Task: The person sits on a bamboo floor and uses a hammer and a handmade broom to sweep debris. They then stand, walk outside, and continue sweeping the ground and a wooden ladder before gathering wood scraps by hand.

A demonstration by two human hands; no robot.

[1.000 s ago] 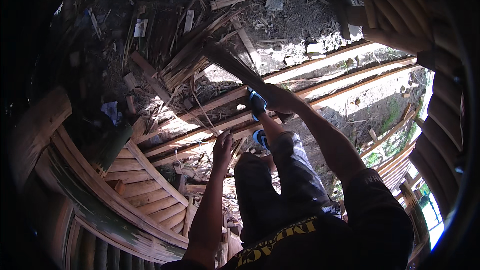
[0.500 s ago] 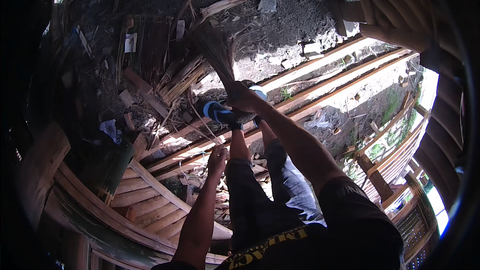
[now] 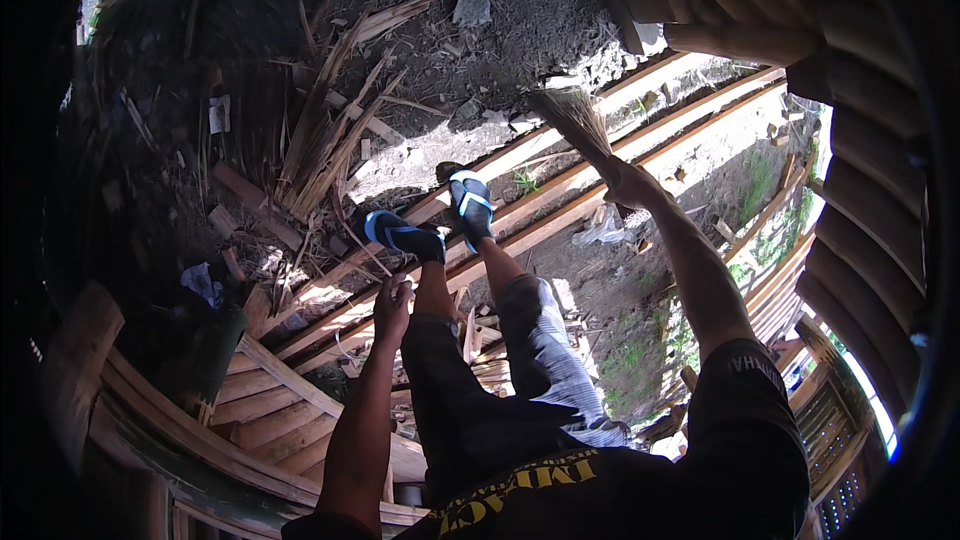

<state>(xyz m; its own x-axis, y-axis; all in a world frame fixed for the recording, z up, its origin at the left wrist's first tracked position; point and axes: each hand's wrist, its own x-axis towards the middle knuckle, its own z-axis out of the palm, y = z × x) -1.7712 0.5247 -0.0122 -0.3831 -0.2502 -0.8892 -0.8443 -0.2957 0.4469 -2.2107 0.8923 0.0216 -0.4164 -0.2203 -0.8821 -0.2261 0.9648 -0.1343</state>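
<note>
A person stands on long bamboo poles [image 3: 560, 202] laid side by side over bare dirt [image 3: 520, 35], both blue sandals [image 3: 470, 202] planted on them. The right hand [image 3: 632, 183], closed tight around the handle end of a straw broom [image 3: 572, 118], is now flung out toward the far right end of the poles; half a second ago the same broom hung over the feet at the poles' middle, its bristles pointing to the far side. The swing suggests a sweeping stroke carried across the poles. The left hand [image 3: 392, 298] hangs loosely curled and holds nothing, just near the left knee, much as before. Split bamboo scraps [image 3: 330, 130] lie heaped beyond the poles' left end.
</note>
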